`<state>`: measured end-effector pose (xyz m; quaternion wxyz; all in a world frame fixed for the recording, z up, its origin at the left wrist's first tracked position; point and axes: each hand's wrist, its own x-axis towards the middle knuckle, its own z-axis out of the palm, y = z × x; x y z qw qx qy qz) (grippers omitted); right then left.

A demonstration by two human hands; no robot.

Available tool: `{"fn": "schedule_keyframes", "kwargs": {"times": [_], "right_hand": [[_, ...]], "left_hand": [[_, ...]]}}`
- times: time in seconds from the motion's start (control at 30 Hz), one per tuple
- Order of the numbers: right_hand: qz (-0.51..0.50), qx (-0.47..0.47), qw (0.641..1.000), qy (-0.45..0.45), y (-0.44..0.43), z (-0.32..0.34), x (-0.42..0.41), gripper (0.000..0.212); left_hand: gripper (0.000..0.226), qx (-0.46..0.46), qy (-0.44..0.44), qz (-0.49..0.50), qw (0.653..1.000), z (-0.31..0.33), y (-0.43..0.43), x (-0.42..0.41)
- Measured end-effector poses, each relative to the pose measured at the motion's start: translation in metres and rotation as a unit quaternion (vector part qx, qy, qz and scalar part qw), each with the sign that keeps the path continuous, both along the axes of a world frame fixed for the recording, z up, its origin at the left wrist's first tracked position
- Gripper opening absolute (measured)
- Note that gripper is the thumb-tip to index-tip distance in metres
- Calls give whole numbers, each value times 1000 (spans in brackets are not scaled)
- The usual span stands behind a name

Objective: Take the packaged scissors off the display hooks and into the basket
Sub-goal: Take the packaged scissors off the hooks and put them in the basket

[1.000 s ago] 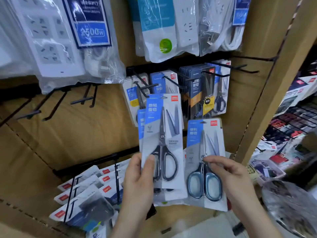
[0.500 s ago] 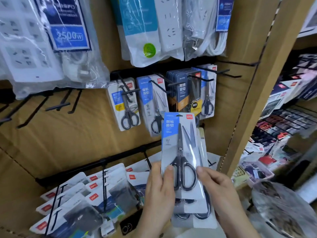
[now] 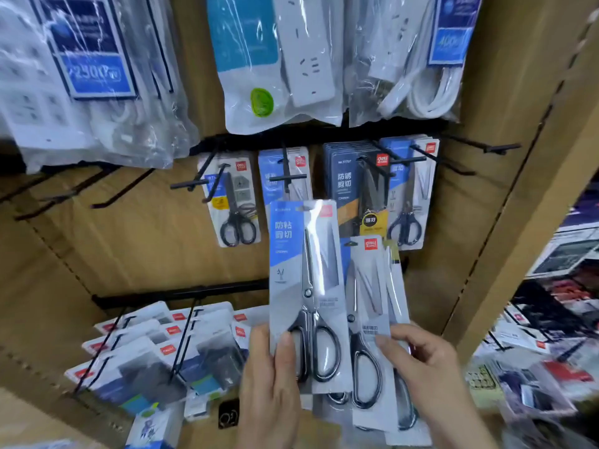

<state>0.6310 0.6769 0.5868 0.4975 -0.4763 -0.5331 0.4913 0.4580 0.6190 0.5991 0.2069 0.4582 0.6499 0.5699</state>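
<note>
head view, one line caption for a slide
The left hand grips a scissors pack, the right hand holds more packs beside it, before display hooks.

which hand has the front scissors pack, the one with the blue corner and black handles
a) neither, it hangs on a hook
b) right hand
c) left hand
c: the left hand pinches the bottom of that scissors pack, thumb on its front, while the right hand holds the other packs beside it.
</note>
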Motion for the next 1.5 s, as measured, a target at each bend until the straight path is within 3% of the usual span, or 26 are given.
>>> {"fn": "schedule_keyframes", "kwargs": {"times": [0.13,0.27,0.37,0.47,0.63,0.87,1.0,1.13,1.3,1.5], "right_hand": [[16,23,1000,-8,18,0,18,30],[39,38,998,-11,23,2,16,26],[30,41,999,9,23,4,10,37],[22,55,998,1,19,8,6,35],[16,64,998,9,15,15,9,27],[-14,62,998,25,10,11,8,7],[-23,57,998,25,10,11,5,16],[-33,68,997,13,12,12,5,8],[-40,78,996,12,11,16,0,13],[-37,84,996,17,10,16,-4,11]], "left_hand": [[68,-3,4,29,1000,-10,-21,-6],[53,14,6,48,999,-6,-27,-8],[31,21,13,19,999,5,-14,-11],[22,16,16,-5,1000,10,-1,-21],[33,11,18,-23,1000,6,7,-30],[38,-11,101,-25,995,-1,6,-41],[33,-34,83,-26,996,3,29,-48],[28,-72,65,-31,995,1,74,-58],[33,-157,50,-57,985,2,135,-66],[46,-262,160,-25,952,-3,157,-89]]}}
